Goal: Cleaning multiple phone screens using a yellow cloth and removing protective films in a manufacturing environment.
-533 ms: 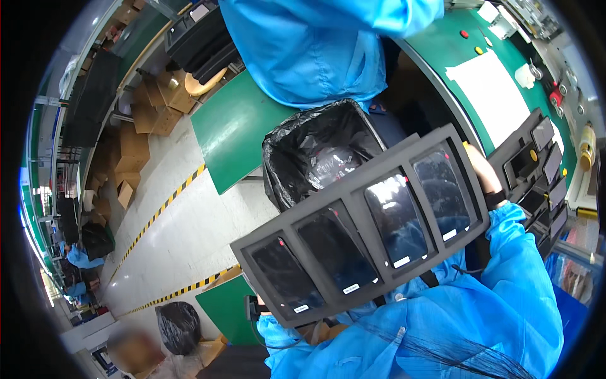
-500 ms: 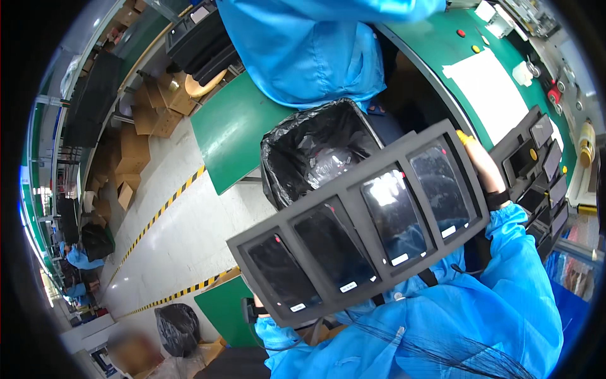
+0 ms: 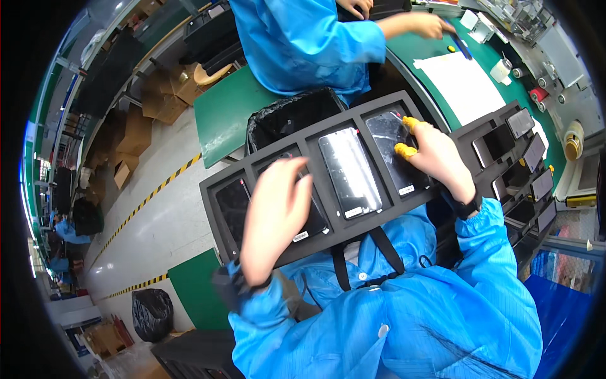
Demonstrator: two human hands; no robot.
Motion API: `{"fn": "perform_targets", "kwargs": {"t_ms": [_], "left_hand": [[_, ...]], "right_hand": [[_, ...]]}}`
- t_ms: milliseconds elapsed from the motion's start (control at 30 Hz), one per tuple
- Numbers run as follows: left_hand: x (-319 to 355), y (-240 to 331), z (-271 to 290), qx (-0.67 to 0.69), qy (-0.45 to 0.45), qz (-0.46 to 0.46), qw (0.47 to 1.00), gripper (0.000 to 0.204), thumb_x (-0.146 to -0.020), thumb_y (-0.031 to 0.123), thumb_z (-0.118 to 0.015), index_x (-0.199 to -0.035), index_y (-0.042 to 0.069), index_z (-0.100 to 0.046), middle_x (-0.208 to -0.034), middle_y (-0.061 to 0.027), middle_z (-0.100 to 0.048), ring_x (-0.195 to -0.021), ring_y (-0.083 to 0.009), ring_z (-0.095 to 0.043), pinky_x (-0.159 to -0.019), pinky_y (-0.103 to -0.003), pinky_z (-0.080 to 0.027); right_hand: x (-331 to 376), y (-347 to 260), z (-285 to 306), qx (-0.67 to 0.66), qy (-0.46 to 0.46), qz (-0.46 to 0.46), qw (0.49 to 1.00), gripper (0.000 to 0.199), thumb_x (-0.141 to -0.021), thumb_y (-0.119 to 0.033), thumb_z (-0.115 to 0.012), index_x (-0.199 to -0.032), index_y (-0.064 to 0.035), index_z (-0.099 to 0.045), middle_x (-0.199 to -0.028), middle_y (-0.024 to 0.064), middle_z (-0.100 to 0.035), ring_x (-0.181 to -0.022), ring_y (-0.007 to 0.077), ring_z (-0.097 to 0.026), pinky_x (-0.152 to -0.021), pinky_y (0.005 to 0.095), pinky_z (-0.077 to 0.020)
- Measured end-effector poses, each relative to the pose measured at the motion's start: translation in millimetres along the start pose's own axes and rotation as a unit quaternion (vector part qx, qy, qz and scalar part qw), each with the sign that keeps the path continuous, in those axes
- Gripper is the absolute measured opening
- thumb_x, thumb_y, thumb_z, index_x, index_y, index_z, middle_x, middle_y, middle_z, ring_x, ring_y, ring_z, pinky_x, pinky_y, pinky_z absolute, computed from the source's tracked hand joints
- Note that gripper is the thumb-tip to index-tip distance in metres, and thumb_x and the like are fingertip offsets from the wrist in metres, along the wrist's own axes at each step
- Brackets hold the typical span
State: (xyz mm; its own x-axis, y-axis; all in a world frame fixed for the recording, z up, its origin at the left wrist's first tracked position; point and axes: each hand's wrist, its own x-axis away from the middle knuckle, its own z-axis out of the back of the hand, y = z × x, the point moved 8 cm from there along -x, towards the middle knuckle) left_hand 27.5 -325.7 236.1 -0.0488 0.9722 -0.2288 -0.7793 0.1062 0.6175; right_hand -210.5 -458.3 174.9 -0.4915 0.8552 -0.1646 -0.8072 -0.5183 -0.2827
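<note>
A dark foam tray [image 3: 372,221] with four pockets lies across my lap, a phone in each. My left hand [image 3: 274,215] lies flat, fingers spread, on the phone in the second pocket from the left and covers most of it. My right hand [image 3: 439,158], with yellow finger cots on the thumb and forefinger, rests on the rightmost phone [image 3: 386,142]; its other fingers are hidden. The middle phone [image 3: 350,170] and the leftmost phone [image 3: 232,205] lie uncovered.
A second stack of dark trays with phones [image 3: 517,158] stands at my right. Behind my tray is a bin with a black bag [image 3: 287,117]. A co-worker in a blue coat [image 3: 303,38] works at the green bench [image 3: 442,44], beside a white sheet [image 3: 464,85].
The tray has come down flatter onto my lap. Both hands have left its ends and now lie on top of the phones.
</note>
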Motion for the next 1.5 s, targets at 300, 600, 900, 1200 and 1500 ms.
{"fn": "perform_targets", "kwargs": {"t_ms": [300,600,900,1200,1500], "left_hand": [[-35.8,-14.3,-107.3,-0.291,0.060,0.089,0.951,0.055,-0.082,0.035,-0.067,-0.115,-0.006,-0.054,-0.103,-0.0175,-0.055,-0.100,-0.0334,-0.052,-0.088,-0.045,-0.037],[-48.5,-74.6,-71.4,0.254,0.009,0.164,0.953,0.033,-0.083,0.016,-0.070,-0.109,-0.001,-0.059,-0.073,-0.0001,-0.050,-0.066,-0.0068,-0.045,-0.060,-0.023,-0.041],[-45.0,-37.4,-22.0,-0.195,0.205,0.033,0.959,0.045,-0.073,0.018,-0.076,-0.109,0.006,-0.053,-0.109,-0.0135,-0.046,-0.100,-0.0319,-0.048,-0.084,-0.042,-0.041],[44.3,-57.9,-9.3,-0.253,0.055,0.248,0.934,0.061,-0.080,0.045,-0.069,-0.109,-0.006,-0.053,-0.101,-0.0189,-0.054,-0.095,-0.0366,-0.057,-0.075,-0.045,-0.051],[21.5,-80.7,-21.1,-0.346,0.172,0.159,0.908,0.051,-0.078,0.047,-0.066,-0.098,0.000,-0.061,-0.103,-0.0116,-0.052,-0.099,-0.0309,-0.049,-0.083,-0.044,-0.041]], "right_hand": [[-13.7,10.1,-9.0,-0.197,-0.089,-0.068,0.974,0.072,-0.081,-0.027,-0.071,-0.136,0.0083,-0.039,-0.094,0.0189,-0.064,-0.086,0.0322,-0.065,-0.075,0.0375,-0.0508],[-30.2,25.6,-16.2,-0.309,-0.136,-0.110,0.935,0.037,-0.086,-0.018,-0.066,-0.111,0.0078,-0.060,-0.100,0.0167,-0.067,-0.093,0.0225,-0.064,-0.080,0.0322,-0.0484],[-35.7,-8.0,-2.5,0.013,0.040,0.012,0.999,0.047,-0.084,-0.025,-0.066,-0.123,-0.0024,-0.055,-0.114,0.0225,-0.056,-0.086,0.0383,-0.064,-0.076,0.0433,-0.0522],[12.5,-157.0,15.0,-0.122,-0.055,0.172,0.976,0.036,-0.084,-0.026,-0.066,-0.113,-0.0038,-0.063,-0.098,0.0183,-0.064,-0.076,0.0323,-0.066,-0.066,0.0392,-0.0535],[30.2,-137.3,-6.9,-0.198,-0.058,0.155,0.966,0.032,-0.084,-0.020,-0.068,-0.112,-0.0058,-0.066,-0.098,0.0157,-0.065,-0.080,0.0320,-0.066,-0.071,0.0373,-0.0540]]}}
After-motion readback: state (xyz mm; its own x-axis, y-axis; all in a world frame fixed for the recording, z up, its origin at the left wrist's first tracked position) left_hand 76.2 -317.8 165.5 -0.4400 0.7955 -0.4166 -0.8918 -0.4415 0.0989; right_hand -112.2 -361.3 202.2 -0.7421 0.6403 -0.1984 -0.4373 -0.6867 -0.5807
